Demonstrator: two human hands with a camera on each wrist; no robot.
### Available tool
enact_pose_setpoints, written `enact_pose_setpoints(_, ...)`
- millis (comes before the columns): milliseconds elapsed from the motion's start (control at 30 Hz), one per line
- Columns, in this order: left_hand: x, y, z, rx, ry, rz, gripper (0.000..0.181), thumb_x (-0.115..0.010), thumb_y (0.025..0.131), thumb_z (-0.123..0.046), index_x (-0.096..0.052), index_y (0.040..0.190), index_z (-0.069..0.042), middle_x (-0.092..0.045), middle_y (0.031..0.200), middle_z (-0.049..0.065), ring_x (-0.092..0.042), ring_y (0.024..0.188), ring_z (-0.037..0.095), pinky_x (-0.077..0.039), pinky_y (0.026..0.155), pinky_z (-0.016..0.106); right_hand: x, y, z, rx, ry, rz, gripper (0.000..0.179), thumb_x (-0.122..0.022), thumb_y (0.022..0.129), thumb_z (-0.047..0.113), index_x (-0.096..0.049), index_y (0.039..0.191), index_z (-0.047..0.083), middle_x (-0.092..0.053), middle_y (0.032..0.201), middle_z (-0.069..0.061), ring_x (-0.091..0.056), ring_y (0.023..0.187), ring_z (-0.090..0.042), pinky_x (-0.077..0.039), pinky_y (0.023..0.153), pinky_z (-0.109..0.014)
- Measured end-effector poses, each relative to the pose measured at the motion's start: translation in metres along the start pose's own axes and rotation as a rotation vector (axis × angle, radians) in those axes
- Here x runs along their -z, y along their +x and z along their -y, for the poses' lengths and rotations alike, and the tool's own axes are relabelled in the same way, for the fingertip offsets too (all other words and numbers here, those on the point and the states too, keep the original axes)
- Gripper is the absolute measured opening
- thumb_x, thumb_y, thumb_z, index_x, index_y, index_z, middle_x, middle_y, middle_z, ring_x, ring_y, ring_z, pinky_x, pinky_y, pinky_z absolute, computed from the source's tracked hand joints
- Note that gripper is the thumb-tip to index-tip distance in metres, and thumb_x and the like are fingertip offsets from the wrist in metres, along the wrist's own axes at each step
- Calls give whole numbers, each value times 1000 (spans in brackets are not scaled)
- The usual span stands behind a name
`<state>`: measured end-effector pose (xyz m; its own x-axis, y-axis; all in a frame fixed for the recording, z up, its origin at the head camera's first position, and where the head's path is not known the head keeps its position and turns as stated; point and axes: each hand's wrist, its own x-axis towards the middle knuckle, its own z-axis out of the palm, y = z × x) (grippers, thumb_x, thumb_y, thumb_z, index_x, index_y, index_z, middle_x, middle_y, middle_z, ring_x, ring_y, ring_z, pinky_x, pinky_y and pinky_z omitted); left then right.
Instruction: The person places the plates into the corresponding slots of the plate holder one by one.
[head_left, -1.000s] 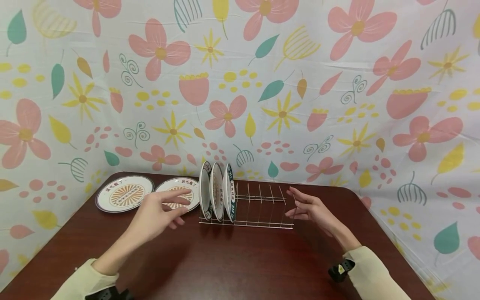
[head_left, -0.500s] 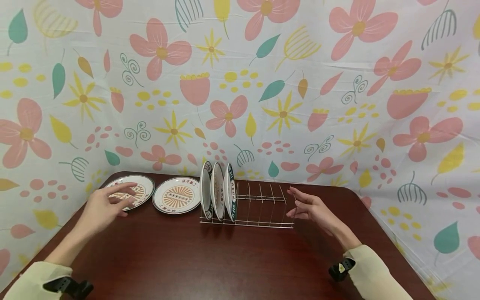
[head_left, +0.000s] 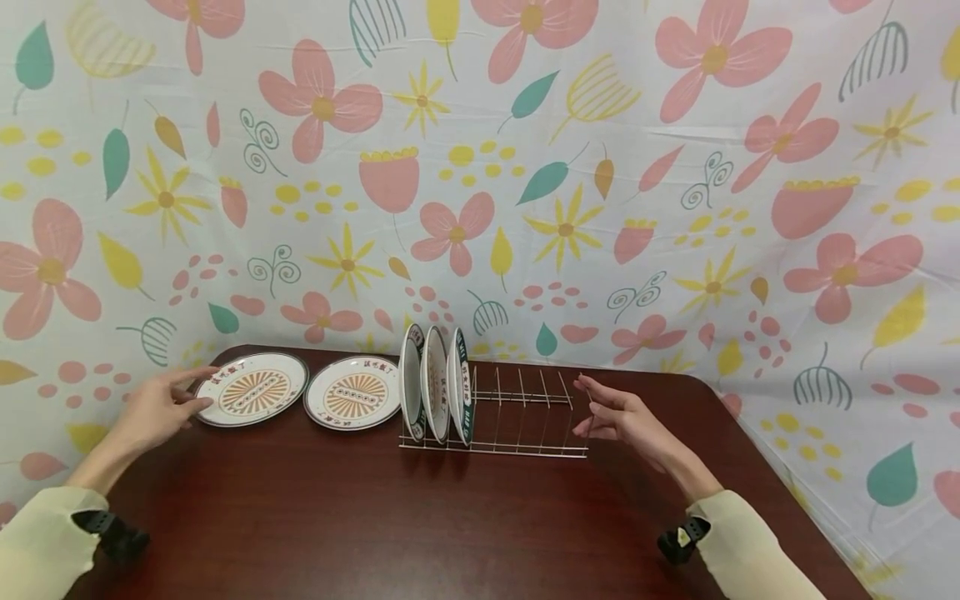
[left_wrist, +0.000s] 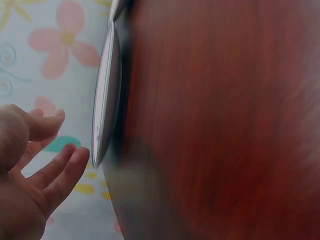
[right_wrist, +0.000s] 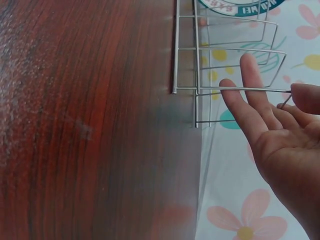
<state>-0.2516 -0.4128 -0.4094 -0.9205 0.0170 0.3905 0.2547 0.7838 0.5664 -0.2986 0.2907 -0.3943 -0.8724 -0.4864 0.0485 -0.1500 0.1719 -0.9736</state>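
At the far left of the table, my left hand (head_left: 153,408) is by the outer rim of a flat patterned plate (head_left: 255,390), fingers spread and partly bent. In the left wrist view, the fingertips (left_wrist: 82,155) lie close to the plate's rim (left_wrist: 106,95); whether they touch it cannot be told. My right hand (head_left: 630,421) is at the right end of a wire dish rack (head_left: 525,451). In the right wrist view, its thumb (right_wrist: 306,97) holds the end wire, with other fingers reaching past it. Three plates (head_left: 436,383) stand upright in the rack's left slots.
A second flat plate (head_left: 354,392) lies between the left plate and the rack. The dark wooden table (head_left: 420,525) has rounded far corners. A flower-printed cloth (head_left: 480,167) hangs close behind it and along both sides.
My left hand has moved left, from over the second plate, across the far-left plate, to that plate's outer edge. The right hand, the rack and the plates have stayed in place.
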Motion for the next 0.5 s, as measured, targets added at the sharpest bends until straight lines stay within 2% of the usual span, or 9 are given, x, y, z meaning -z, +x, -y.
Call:
enact_pose_setpoints(100, 3, 9, 9, 6, 95, 1, 47, -79, 91, 1, -64, 135, 7, -70, 107, 33, -69, 81, 39, -49, 53, 32, 0, -1, 1, 6, -8, 0, 60, -43, 114, 10, -17, 168, 3, -14, 172, -24, -71, 106, -34, -56, 100, -41)
enact_pose_setpoints(233, 3, 19, 17, 20, 124, 9, 45, -79, 90, 1, -66, 133, 8, -60, 127, 41, -61, 106, 59, -55, 69, 49, 0, -2, 1, 8, -16, 0, 61, -44, 114, 12, -17, 168, 2, -15, 172, -24, -71, 106, -35, -56, 99, -40)
enact_pose_setpoints(333, 2, 23, 23, 37, 116, 16, 43, -78, 90, 2, -66, 131, 10, -57, 130, 43, -60, 109, 62, -55, 77, 60, 0, -1, 1, 5, -22, 0, 60, -42, 114, 10, -17, 168, 2, -15, 172, -24, -72, 106, -33, -57, 99, -39)
enact_pose_setpoints(500, 1, 26, 30, 68, 119, 27, 41, -75, 89, 4, -66, 128, 12, -61, 122, 43, -64, 102, 59, -56, 72, 53, -1, 0, 2, 10, -23, 3, 61, -44, 114, 12, -17, 168, 3, -17, 172, -22, -72, 105, -32, -57, 99, -40)
